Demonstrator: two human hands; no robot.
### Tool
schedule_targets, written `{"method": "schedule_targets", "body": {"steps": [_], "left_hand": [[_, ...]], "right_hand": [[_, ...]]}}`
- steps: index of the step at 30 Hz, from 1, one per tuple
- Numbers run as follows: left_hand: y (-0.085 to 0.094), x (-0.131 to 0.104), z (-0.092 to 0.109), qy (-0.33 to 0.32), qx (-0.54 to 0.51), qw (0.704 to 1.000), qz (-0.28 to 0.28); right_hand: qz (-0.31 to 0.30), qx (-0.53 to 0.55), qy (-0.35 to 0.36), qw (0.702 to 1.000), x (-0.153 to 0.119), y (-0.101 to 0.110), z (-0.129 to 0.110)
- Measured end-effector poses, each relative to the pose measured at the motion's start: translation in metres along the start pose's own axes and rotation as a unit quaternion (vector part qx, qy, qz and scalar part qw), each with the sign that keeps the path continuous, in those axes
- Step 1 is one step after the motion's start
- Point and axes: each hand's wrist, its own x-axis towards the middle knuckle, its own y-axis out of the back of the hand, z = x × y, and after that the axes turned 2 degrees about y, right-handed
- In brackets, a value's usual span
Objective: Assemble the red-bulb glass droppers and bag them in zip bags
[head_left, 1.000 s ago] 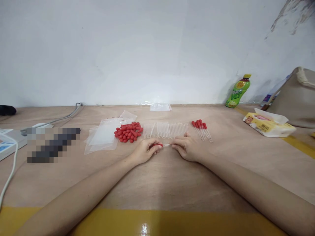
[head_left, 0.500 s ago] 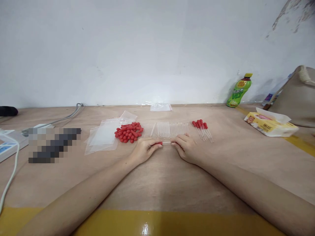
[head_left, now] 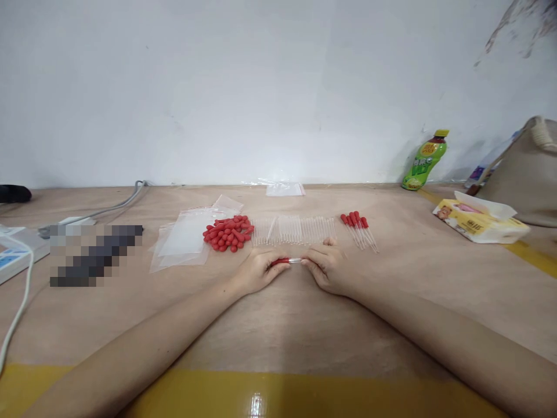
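Between thumb and fingers, my left hand (head_left: 259,270) pinches a red rubber dropper bulb (head_left: 279,262). My right hand (head_left: 324,266) is closed on a clear dropper tube (head_left: 296,260), whose near end meets the bulb's open end; how deep it sits inside I cannot tell. Just beyond my hands lies a row of clear dropper tubes (head_left: 289,230) side by side. Left of that row is a heap of loose red bulbs (head_left: 228,233). To the right, several droppers with red bulbs fitted (head_left: 359,229) lie in a loose fan.
Clear zip bags (head_left: 180,238) lie left of the bulbs, another bag (head_left: 285,189) by the wall. A green drink bottle (head_left: 425,160), a tissue pack (head_left: 481,219) and a beige bag (head_left: 522,171) stand at right. A power strip (head_left: 21,252) with cables and a pixelated dark object are at left.
Both hands have come slightly nearer to me, away from the tube row. More of the red bulb shows at my left fingertips, and less of the clear tube shows between the hands.
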Motion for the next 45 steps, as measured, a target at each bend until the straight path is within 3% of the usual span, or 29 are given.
{"method": "schedule_targets", "body": {"steps": [16,22,25,27,29,33,37,45], "left_hand": [[0.0,0.0,0.001,-0.038,0.021,0.999,-0.029],[0.002,0.001,-0.001,-0.028,-0.009,1.0,0.003],[0.003,0.0,-0.005,0.026,-0.012,0.999,0.039],[0.004,0.0,-0.007,0.052,-0.004,0.998,0.047],[0.004,0.001,-0.008,0.056,0.008,0.998,0.032],[0.005,0.002,-0.006,0.049,0.019,0.999,0.011],[0.004,0.003,-0.006,0.046,0.023,0.999,0.01],[0.003,0.004,-0.005,0.047,0.035,0.998,-0.001]], "right_hand": [[-0.11,0.063,-0.085,0.988,0.008,0.004,-0.006],[-0.145,0.089,-0.083,0.982,0.014,0.018,-0.003],[-0.176,0.139,-0.156,0.962,0.013,0.029,0.019],[-0.2,0.214,-0.233,0.927,0.011,0.037,0.041],[-0.172,0.242,-0.334,0.895,0.006,0.046,0.064],[-0.063,0.051,-0.468,0.88,-0.001,0.051,0.089],[-0.088,-0.131,-0.476,0.865,-0.001,0.037,0.084],[-0.141,-0.226,-0.439,0.858,0.005,0.016,0.077]]}}
